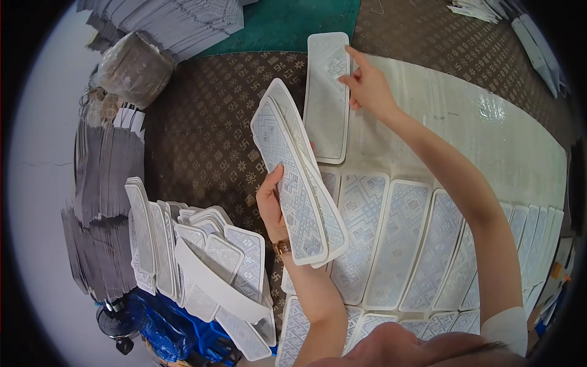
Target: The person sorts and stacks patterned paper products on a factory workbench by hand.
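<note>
My left hand (271,199), with a watch on its wrist, is wrapped round a small stack of long patterned panels (293,183) with rounded corners, held tilted. My right hand (365,85) pinches the right edge of a single long panel (327,116) near its top, thumb on its face. That panel stands almost upright in the view, over the top left end of a pale board (440,116). Below it, rows of similar panels (400,244) lie side by side on the board.
A loose pile of panels (235,263) lies at the lower left. Grey stacks (109,177) stand along the left side, near a wrapped roll (136,68). A green mat (287,27) is at the top. Blue plastic (162,324) and a dark lidded object (119,321) sit lower left.
</note>
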A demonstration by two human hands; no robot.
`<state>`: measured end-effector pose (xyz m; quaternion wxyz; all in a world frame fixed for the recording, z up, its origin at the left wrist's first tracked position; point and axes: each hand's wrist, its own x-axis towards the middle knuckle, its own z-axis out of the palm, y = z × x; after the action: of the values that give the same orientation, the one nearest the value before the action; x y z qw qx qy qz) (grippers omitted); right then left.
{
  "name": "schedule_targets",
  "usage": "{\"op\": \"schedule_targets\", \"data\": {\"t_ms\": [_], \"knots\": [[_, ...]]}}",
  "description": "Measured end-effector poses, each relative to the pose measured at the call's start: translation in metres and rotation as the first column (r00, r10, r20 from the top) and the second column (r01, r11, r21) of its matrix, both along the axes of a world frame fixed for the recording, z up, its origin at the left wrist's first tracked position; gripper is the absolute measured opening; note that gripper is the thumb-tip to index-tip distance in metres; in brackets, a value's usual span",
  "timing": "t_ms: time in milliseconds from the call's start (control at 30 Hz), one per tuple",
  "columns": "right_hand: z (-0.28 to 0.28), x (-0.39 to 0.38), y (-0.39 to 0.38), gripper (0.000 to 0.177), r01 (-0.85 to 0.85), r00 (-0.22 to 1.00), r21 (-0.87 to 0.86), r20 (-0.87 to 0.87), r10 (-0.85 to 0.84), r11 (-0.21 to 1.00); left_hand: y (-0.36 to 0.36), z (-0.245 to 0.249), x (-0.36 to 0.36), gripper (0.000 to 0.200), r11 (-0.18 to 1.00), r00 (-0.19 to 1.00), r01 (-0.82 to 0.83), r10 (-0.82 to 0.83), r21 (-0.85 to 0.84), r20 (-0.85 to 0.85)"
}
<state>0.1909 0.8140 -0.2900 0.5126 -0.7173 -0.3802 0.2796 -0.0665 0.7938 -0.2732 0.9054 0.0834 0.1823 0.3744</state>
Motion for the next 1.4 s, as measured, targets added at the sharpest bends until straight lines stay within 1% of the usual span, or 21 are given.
{"op": "schedule_targets", "data": {"t_ms": [67, 167, 200, 300, 333, 433, 467, 500, 533, 567, 600, 633, 700, 733, 900, 967, 1000, 1100, 1133, 1233, 1400], "knots": [[0.001, 0.000, 0.005, 0.044, -0.037, 0.998, -0.036, 0.053, 0.039, 0.999, 0.000, -0.003, -0.002, 0.052, 1.000, 1.000, -0.012, 0.013, 0.013, -0.023], [-0.009, 0.006, 0.014, 0.043, -0.062, 0.929, -0.153, 0.353, 0.113, 0.986, 0.005, -0.015, -0.010, 0.047, 1.000, 0.996, 0.023, -0.022, 0.010, -0.082], [-0.014, 0.009, 0.016, 0.043, -0.056, 0.930, -0.150, 0.353, 0.107, 0.987, 0.005, -0.013, -0.009, 0.047, 1.000, 0.996, 0.028, -0.027, 0.013, -0.082], [-0.015, 0.010, 0.023, 0.041, -0.019, 0.667, -0.245, 0.719, 0.195, 0.969, -0.001, -0.005, -0.003, 0.059, 1.000, 0.990, -0.009, 0.013, 0.029, -0.140], [-0.012, 0.010, 0.025, 0.041, -0.024, 0.662, -0.244, 0.723, 0.198, 0.969, -0.002, -0.006, -0.002, 0.059, 0.999, 0.991, -0.015, 0.019, 0.031, -0.135], [0.006, 0.017, 0.031, 0.039, -0.018, 0.694, -0.431, 0.644, 0.322, 0.902, -0.003, -0.009, 0.006, 0.056, 0.979, 0.996, 0.011, 0.006, 0.202, -0.085], [0.011, 0.023, 0.026, 0.039, -0.009, 0.689, -0.425, 0.654, 0.313, 0.905, -0.005, -0.008, 0.012, 0.056, 0.978, 0.997, 0.015, 0.001, 0.209, -0.074], [0.013, 0.029, 0.016, 0.039, -0.135, 0.825, -0.364, 0.474, 0.308, 0.921, -0.008, -0.008, 0.020, 0.050, 0.976, 0.991, -0.019, 0.048, 0.219, -0.128], [0.014, 0.034, 0.004, 0.039, -0.245, 0.910, -0.271, 0.266, 0.317, 0.931, -0.011, -0.008, 0.027, 0.045, 0.971, 0.979, -0.053, 0.096, 0.231, -0.180], [0.013, 0.034, -0.004, 0.038, -0.336, 0.937, -0.152, 0.044, 0.346, 0.929, -0.012, -0.008, 0.031, 0.039, 0.965, 0.961, -0.092, 0.151, 0.245, -0.233], [0.035, 0.025, -0.024, 0.037, -0.361, 0.924, -0.128, -0.179, 0.337, 0.923, -0.012, -0.010, 0.034, 0.039, 0.963, 0.960, -0.105, 0.163, 0.247, -0.226], [0.060, 0.012, -0.047, 0.036, -0.385, 0.862, -0.104, -0.396, 0.317, 0.917, -0.011, -0.012, 0.036, 0.040, 0.955, 0.948, -0.067, 0.152, 0.288, -0.281], [0.070, -0.007, -0.070, 0.032, -0.458, 0.825, -0.087, -0.412, 0.387, 0.885, -0.009, -0.014, 0.041, 0.042, 0.934, 0.910, 0.034, 0.118, 0.357, -0.397], [0.072, -0.010, -0.075, 0.028, -0.516, 0.789, -0.067, -0.426, 0.443, 0.854, -0.009, -0.013, 0.042, 0.042, 0.933, 0.910, 0.039, 0.115, 0.358, -0.399], [0.051, 0.004, -0.075, 0.019, -0.456, 0.804, -0.011, -0.435, 0.406, 0.890, -0.007, -0.015, 0.038, 0.042, 0.957, 0.906, 0.047, 0.081, 0.288, -0.416], [0.054, 0.023, -0.074, 0.016, -0.107, 0.924, 0.012, -0.368, 0.104, 0.994, -0.004, -0.020, 0.033, 0.043, 0.965, 0.905, 0.010, 0.104, 0.264, -0.413], [0.050, 0.032, -0.074, 0.016, -0.106, 0.923, 0.010, -0.370, 0.102, 0.994, -0.004, -0.017, 0.031, 0.043, 0.965, 0.905, 0.012, 0.101, 0.262, -0.414], [0.035, 0.051, -0.073, 0.018, 0.087, 0.933, 0.055, -0.353, -0.062, 0.995, -0.004, -0.006, 0.028, 0.046, 0.996, 0.999, 0.029, -0.026, 0.088, -0.038], [0.033, 0.051, -0.074, 0.018, 0.088, 0.934, 0.054, -0.353, -0.063, 0.995, -0.003, -0.006, 0.027, 0.046, 0.996, 0.999, 0.031, -0.027, 0.087, -0.038], [0.024, 0.044, -0.081, 0.019, 0.006, 0.917, -0.018, -0.398, -0.012, 1.000, 0.000, -0.010, 0.021, 0.052, 0.992, 0.965, 0.114, -0.097, -0.058, 0.243], [0.015, 0.033, -0.083, 0.017, 0.025, 0.918, -0.057, -0.394, -0.045, 0.998, -0.001, -0.008, 0.021, 0.053, 0.990, 0.951, 0.101, -0.066, -0.102, 0.301]]}}
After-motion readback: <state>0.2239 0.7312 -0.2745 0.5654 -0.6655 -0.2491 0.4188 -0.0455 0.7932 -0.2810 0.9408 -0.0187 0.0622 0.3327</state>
